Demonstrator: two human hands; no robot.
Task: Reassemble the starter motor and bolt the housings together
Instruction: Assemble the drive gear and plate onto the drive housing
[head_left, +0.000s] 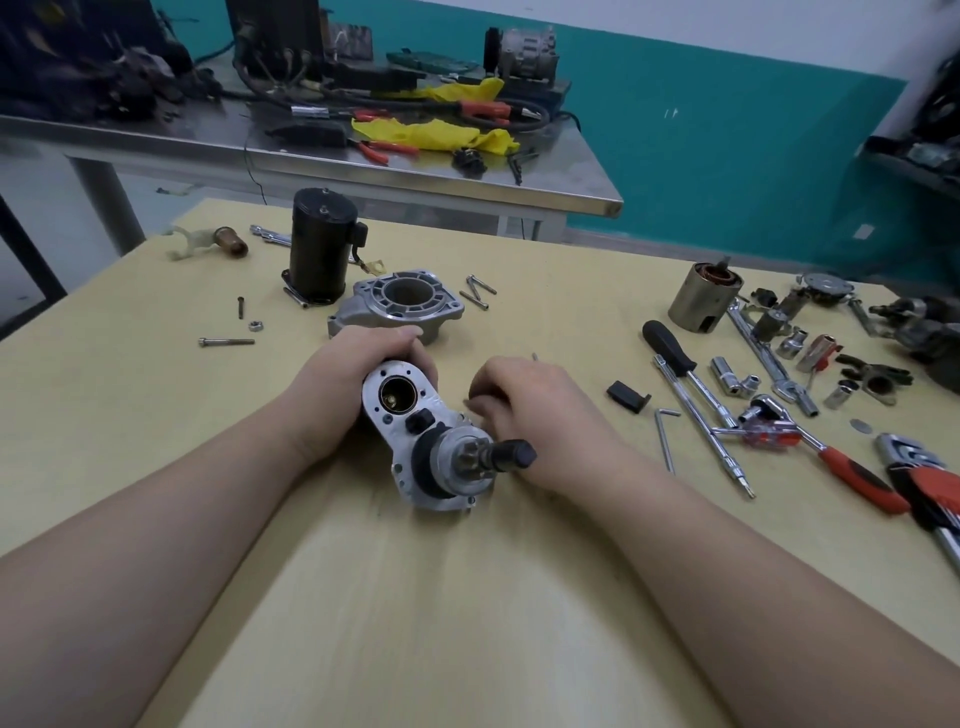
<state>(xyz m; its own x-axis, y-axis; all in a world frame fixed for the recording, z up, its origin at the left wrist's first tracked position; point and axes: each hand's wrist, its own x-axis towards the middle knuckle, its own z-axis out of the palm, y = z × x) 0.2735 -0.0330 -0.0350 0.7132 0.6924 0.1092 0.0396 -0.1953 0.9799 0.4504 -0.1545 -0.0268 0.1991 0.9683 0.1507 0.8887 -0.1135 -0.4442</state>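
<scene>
The gear housing (410, 415) with its pinion (467, 460) lies mid-bench; the nose housing (400, 304) just behind it, the motor can (319, 244) and bolts (480, 291) farther back are not yet fitted. The left hand (353, 379) grips the gear housing; the right hand (524, 400) rests beside it, fingers (480, 402) curled, contents unclear.

Only the person's two forearms and hands show, entering from the bottom corners of the head view. Both forearms are bare up to the frame edge; no sleeve, cuff or glove covers them. The left hand (358, 379) and the right hand (540, 415) are bare as well, with no ring, watch or wristband on either wrist or on the fingers that show. The fingernails visible on the left hand are short and unpainted. The right hand's fingertips are slightly blurred.
</scene>
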